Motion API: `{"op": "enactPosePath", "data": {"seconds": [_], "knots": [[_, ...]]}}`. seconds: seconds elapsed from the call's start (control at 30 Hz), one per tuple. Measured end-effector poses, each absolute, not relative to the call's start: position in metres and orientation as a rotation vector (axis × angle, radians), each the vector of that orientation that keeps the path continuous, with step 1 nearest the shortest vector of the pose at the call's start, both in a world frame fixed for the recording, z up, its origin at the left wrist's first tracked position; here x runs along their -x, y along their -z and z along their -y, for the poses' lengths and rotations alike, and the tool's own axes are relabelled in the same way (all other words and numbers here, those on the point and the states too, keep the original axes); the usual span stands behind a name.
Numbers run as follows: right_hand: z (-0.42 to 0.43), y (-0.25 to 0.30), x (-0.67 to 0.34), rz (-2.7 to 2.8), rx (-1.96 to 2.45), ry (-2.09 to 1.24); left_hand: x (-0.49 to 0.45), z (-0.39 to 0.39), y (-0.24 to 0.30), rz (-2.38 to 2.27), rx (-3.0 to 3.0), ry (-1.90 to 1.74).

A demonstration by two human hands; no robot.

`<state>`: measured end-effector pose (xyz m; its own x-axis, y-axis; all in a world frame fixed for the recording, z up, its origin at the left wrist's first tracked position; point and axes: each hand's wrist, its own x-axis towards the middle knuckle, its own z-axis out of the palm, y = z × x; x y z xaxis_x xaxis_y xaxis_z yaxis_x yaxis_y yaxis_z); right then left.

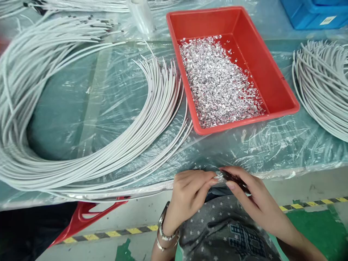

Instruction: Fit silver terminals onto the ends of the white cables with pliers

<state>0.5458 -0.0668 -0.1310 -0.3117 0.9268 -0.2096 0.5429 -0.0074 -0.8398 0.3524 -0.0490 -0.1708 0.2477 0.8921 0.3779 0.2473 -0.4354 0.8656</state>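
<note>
At the table's front edge, my left hand [191,190] is closed in a pinch on the end of a white cable [216,177]. Just the tip shows past the fingertips; the fist hides the rest. Close beside it, my right hand [254,194] grips a small dark hand tool [236,179] between thumb and fingers. The tool's tip is at the cable end, but I cannot tell whether they touch. Its exact kind is partly hidden. A large looped bundle of white cables [108,152] lies to the left, its cut ends pointing up beside the red tray [268,72].
Small silvery foil scraps [217,87] heap in the red tray. Another coil of white cables [320,83] lies at right, below a blue bin [315,16]. A clear plastic roll [141,16] stands at the back. Plastic film covers the green table [114,94]. A red stool [81,217] is below.
</note>
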Motion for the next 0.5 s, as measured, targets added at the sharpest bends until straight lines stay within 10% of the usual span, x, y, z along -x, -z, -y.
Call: {"op": "enactPosePath", "data": {"seconds": [0.5], "knots": [[0.055,0.126,-0.548,1.933,1.351,-0.978,-0.350,0.047,0.168,-0.967,-1.887,-1.049]]}}
